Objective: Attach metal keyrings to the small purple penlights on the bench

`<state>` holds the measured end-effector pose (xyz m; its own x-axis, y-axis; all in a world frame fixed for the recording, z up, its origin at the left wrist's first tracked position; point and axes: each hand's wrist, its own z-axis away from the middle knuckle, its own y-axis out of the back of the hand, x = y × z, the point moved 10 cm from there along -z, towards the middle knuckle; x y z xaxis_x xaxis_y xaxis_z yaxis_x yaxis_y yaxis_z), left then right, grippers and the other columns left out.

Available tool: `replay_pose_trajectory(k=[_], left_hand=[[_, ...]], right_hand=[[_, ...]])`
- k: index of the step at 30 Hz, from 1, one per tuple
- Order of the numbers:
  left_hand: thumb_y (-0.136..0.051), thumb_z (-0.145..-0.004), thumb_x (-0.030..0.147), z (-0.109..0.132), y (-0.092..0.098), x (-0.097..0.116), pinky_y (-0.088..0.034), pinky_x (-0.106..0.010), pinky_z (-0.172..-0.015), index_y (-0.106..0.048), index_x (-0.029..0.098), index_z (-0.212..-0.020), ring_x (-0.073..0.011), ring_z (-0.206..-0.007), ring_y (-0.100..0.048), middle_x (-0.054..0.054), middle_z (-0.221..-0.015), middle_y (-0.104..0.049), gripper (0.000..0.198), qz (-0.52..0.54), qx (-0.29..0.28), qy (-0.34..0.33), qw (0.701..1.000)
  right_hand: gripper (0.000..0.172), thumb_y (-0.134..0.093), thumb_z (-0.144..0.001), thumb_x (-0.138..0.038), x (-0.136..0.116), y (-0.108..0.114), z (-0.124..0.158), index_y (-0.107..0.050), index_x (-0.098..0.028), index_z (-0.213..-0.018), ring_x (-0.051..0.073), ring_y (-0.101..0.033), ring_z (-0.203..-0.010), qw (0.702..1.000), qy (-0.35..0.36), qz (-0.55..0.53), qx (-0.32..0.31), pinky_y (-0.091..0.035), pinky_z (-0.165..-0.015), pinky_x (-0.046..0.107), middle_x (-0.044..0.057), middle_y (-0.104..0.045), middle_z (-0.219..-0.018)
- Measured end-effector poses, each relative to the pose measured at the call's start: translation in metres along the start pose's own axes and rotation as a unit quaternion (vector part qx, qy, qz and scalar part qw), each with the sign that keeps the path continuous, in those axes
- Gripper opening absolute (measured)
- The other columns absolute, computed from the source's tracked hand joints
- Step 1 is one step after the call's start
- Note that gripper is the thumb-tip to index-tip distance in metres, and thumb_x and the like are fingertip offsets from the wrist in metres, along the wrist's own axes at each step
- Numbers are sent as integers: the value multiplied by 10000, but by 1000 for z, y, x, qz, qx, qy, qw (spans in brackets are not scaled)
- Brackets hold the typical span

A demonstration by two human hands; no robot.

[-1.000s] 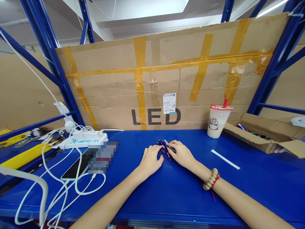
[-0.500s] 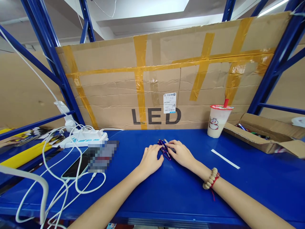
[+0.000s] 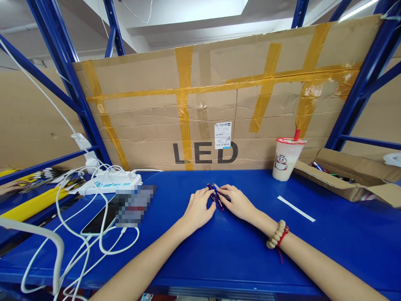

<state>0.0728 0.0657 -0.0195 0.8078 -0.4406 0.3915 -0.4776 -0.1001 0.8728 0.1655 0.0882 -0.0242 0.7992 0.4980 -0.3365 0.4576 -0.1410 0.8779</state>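
Observation:
Between my hands, on the blue tabletop, lies a small bunch of dark purple and blue pens. My left hand rests at the left of the bunch, with its fingers bent and its index finger and thumb closed against the pens. From the right, my right hand closes its fingers on the same bunch, and a dark pen end shows beneath them. Both hands partly cover the pens, so how many there are is hidden.
To the right are a white paper strip, a drink cup with a red straw, and an open cardboard box holding pens. At left, white cables tangle round a power strip and a phone. Cardboard stands behind.
The fingers have shifted slightly on the pens, and the bunch sits a little differently between them. Both forearms stay almost where they were.

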Motion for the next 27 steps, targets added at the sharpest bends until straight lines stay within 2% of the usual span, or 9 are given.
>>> replay_pose_trajectory(k=[5, 9, 12, 18, 24, 27], left_hand=[[-370, -845, 310, -1, -10, 0, -235, -455, -1042, -351, 228, -1318, -243, -1318, -210, -33, -1418, -299, 480, -3, -59, -21, 998], [-355, -852, 352, -1, -17, -2, -228, -475, -1042, -273, 235, -1360, -262, -1329, -172, -32, -1433, -262, 528, -7, -93, -34, 995], [-353, -855, 346, -1, -18, -2, -228, -469, -1043, -285, 216, -1356, -259, -1327, -180, -43, -1419, -294, 522, -19, -96, -44, 994], [-327, -876, 382, -1, -18, 1, -247, -471, -1032, -371, 226, -1303, -262, -1328, -176, -53, -1418, -297, 456, -28, -96, -56, 993], [-272, -898, 404, -2, -12, -1, -270, -466, -1023, -496, 237, -1136, -273, -1322, -194, -45, -1379, -368, 366, -9, -86, -44, 995], [-286, -895, 394, -2, -9, -1, -322, -456, -990, -526, 220, -994, -286, -1311, -222, -42, -1287, -469, 312, 7, -72, -51, 996]], right_hand=[[305, -354, -898, -275, -12, -3, 0, -623, -203, -1024, 183, -512, -971, 996, 71, -50, 7, -395, -859, 334, 69, -572, -1071], [297, -357, -900, -281, -19, -2, 1, -642, -216, -953, 173, -520, -950, 993, 98, -66, 3, -402, -844, 325, 59, -583, -1043], [286, -375, -890, -291, -16, 2, 2, -647, -235, -957, 178, -526, -953, 997, 65, -34, 5, -404, -820, 332, 52, -591, -1025], [313, -377, -878, -273, -6, 7, 1, -673, -210, -798, 164, -546, -911, 1000, 4, -1, 9, -406, -784, 292, 41, -612, -958], [216, -455, -806, -198, 5, 10, 1, -656, -206, -883, 158, -565, -892, 999, -44, 9, 22, -417, -741, 256, 32, -621, -967], [224, -468, -785, -176, 8, 11, 1, -643, -213, -919, 149, -577, -854, 998, -55, 4, 24, -421, -708, 245, 22, -623, -963]])
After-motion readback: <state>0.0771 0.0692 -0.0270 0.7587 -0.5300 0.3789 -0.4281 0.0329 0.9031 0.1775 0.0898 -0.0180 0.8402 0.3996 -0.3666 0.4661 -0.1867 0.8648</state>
